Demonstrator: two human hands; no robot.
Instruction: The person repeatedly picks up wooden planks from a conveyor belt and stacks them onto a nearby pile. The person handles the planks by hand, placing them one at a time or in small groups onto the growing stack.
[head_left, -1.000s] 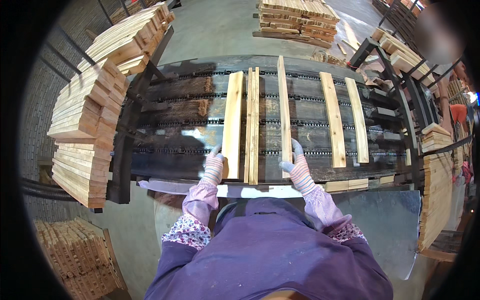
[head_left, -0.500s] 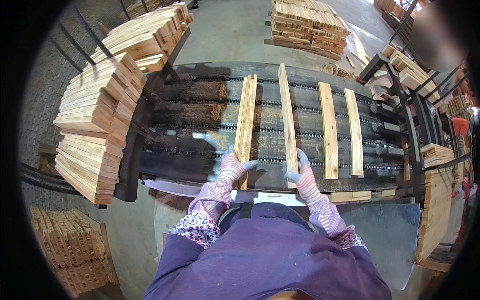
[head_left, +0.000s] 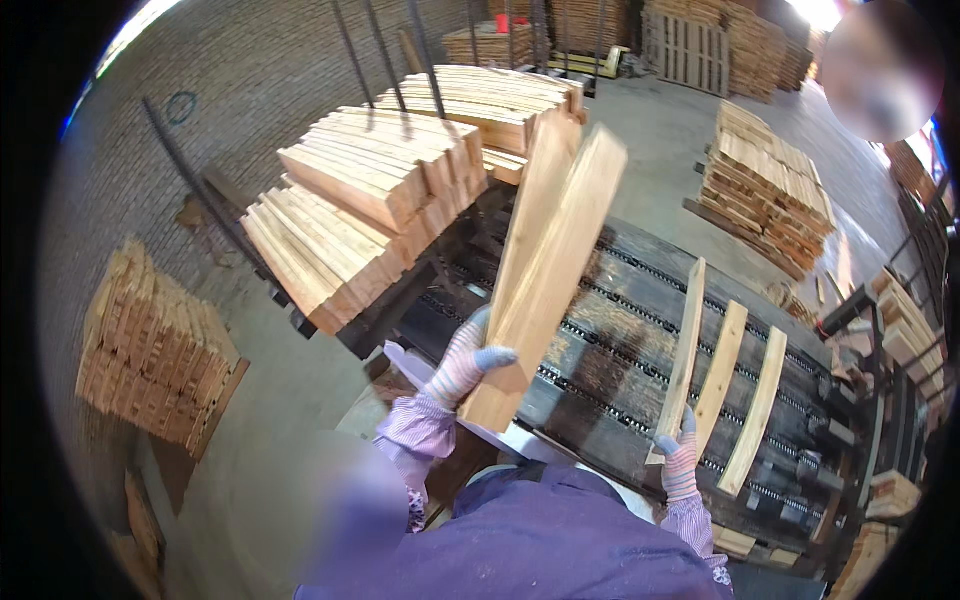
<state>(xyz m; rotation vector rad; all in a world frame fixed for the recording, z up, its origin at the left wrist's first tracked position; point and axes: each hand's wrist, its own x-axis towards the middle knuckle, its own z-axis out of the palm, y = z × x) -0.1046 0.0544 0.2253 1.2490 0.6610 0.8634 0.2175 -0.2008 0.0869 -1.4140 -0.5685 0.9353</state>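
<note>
The left hand [head_left: 462, 365] now has two boards [head_left: 556, 265] clamped and lifted off the conveyor [head_left: 612, 338], leaving three strips [head_left: 684, 345], the leftmost seemingly gripped by the right hand [head_left: 682, 462].

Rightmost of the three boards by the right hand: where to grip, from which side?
I'd pinch that board across its long edges at the near end, from the person's side: it's narrow, seems to lie flat, and has bare conveyor along both edges.
</note>
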